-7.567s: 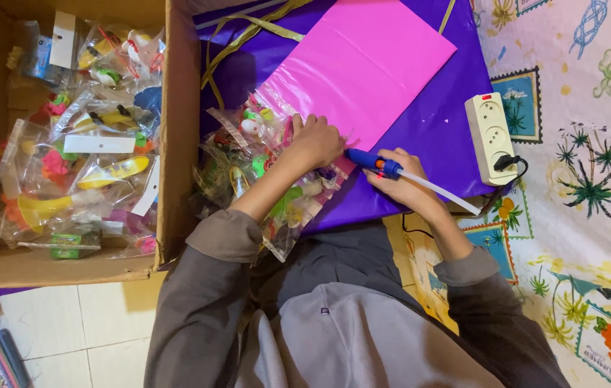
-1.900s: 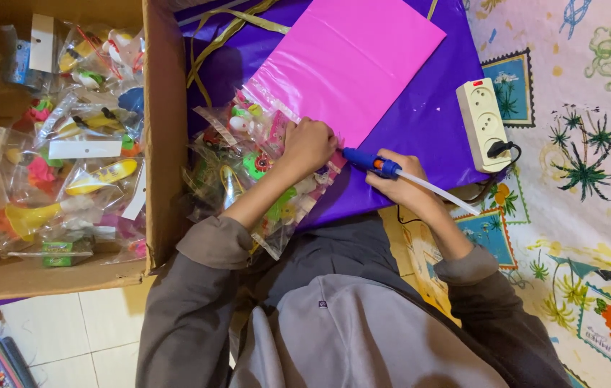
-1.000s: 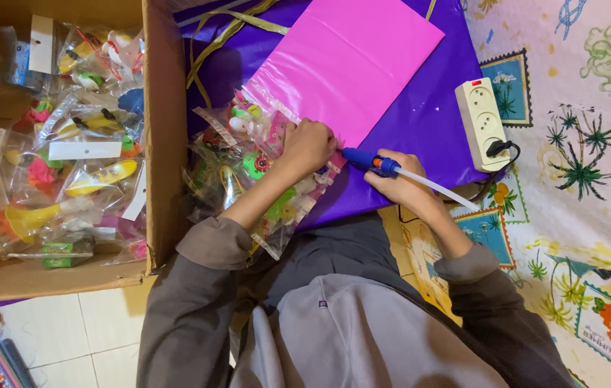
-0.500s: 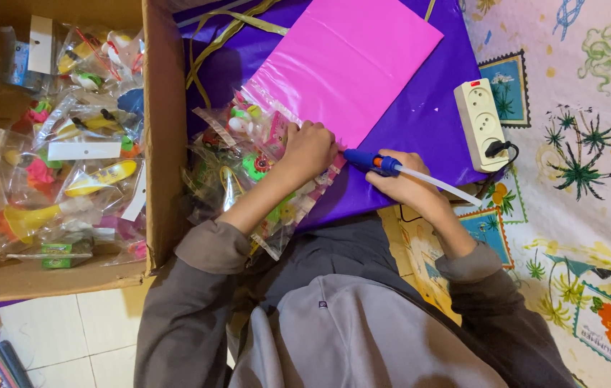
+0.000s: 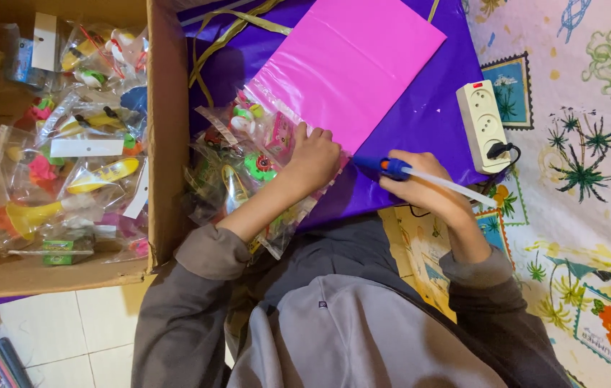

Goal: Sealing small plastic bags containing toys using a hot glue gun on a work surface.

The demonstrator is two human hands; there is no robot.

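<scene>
My left hand [image 5: 314,158] presses down on the near corner of a bright pink plastic sheet [image 5: 352,65] and on a clear bag of small toys [image 5: 248,165] beside it. My right hand [image 5: 420,188] grips a blue glue gun [image 5: 384,168] with a white glue stick sticking out behind. The gun's tip points at the sheet's edge near my left fingers. Both lie on a purple sheet [image 5: 420,115].
A cardboard box [image 5: 165,136] full of bagged toys stands at the left. A white power strip [image 5: 483,126] with a black plug sits at the right on a patterned cloth [image 5: 578,144]. Gold ribbon [image 5: 230,29] lies at the top. White floor tiles show at the bottom left.
My left hand has shifted slightly along the pink sheet's edge. The right hand keeps the glue gun in almost the same place.
</scene>
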